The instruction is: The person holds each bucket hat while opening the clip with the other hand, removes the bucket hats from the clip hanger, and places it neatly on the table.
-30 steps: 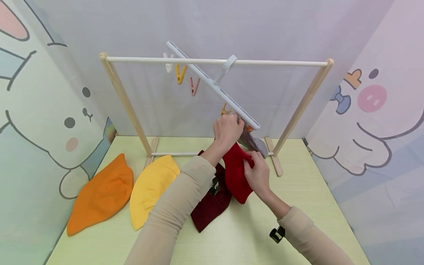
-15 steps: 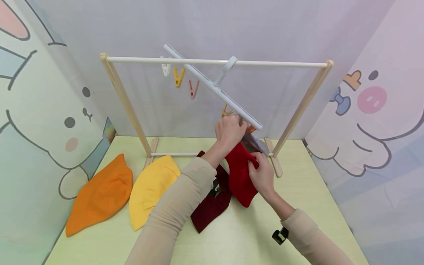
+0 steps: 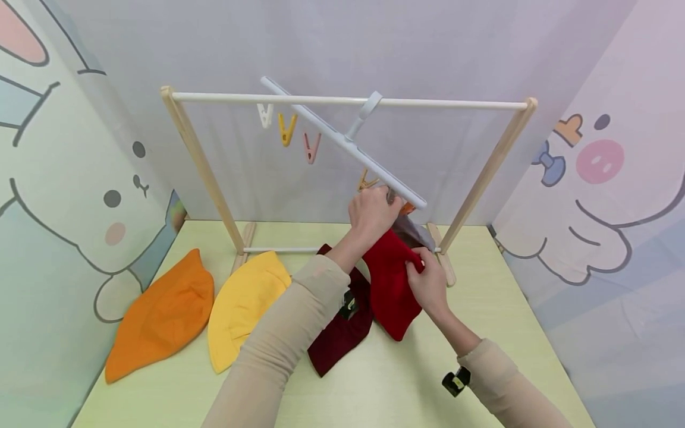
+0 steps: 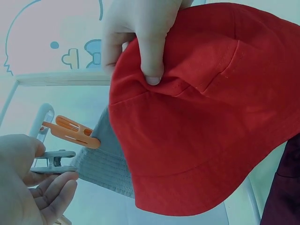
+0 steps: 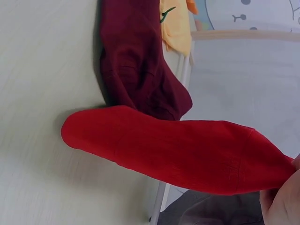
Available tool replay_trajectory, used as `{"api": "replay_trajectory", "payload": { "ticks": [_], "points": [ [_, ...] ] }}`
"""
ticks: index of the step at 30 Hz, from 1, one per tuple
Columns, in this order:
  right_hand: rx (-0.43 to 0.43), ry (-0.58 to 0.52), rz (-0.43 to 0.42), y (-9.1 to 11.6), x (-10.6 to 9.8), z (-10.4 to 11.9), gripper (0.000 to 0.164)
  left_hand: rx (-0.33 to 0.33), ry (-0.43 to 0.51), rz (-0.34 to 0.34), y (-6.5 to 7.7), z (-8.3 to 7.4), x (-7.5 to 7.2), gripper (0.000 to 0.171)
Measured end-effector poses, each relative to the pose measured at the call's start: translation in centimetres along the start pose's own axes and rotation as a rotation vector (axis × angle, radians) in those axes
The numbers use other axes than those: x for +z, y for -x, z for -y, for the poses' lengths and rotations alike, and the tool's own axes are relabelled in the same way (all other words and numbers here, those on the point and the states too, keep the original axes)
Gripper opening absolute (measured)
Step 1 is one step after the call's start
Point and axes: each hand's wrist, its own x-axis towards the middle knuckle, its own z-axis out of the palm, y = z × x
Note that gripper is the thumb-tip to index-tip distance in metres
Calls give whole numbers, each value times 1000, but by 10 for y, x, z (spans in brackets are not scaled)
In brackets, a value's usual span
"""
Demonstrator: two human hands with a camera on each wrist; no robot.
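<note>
My left hand (image 3: 370, 213) pinches a grey clothespin (image 4: 55, 162) below the near end of a pale blue clip hanger (image 3: 342, 141). A red bucket hat (image 3: 393, 288) hangs from my right hand (image 3: 430, 284), which pinches its edge between thumb and fingers. In the left wrist view the hat is a short way to the right of the clothespin. Behind it a grey corduroy hat (image 4: 104, 161) is held by an orange clothespin (image 4: 72, 132) at the hanger's end. A maroon hat (image 3: 342, 339) lies on the table, partly under my left forearm and beside the red one.
The hanger hooks over the white bar (image 3: 449, 103) of a wooden rack. White (image 3: 265, 116), yellow (image 3: 287, 129) and pink (image 3: 311, 148) clothespins dangle from its far half, a tan one (image 3: 367, 179) nearer. Yellow (image 3: 246, 303) and orange (image 3: 166, 315) hats lie at left.
Both hands have shifted slightly right, the right one also downward, taking the red hat along. The hanger has swung a little, its far end lower and further left.
</note>
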Motion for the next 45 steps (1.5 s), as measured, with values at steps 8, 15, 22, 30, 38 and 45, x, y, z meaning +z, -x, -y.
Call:
{"api": "replay_trajectory", "payload": {
  "ticks": [8, 15, 22, 30, 38, 45],
  "points": [
    [90, -28, 18, -1, -4, -6, 14, -7, 20, 22, 0, -3, 0, 34],
    [185, 4, 35, -6, -8, -14, 15, -2, 40, 26, 0, -6, -1, 34],
    [260, 10, 73, -9, -9, -24, 15, -4, 50, 43, 0, -5, 0, 34],
    [308, 15, 70, -6, -4, -40, 16, 5, 56, 46, 1, -4, 0, 34],
    [338, 57, 66, -7, -3, -54, 15, 0, 59, 56, 0, -3, 1, 32],
    [331, 114, 91, -6, -4, -64, 13, -13, 43, 58, 0, -3, 1, 32]
  ]
}}
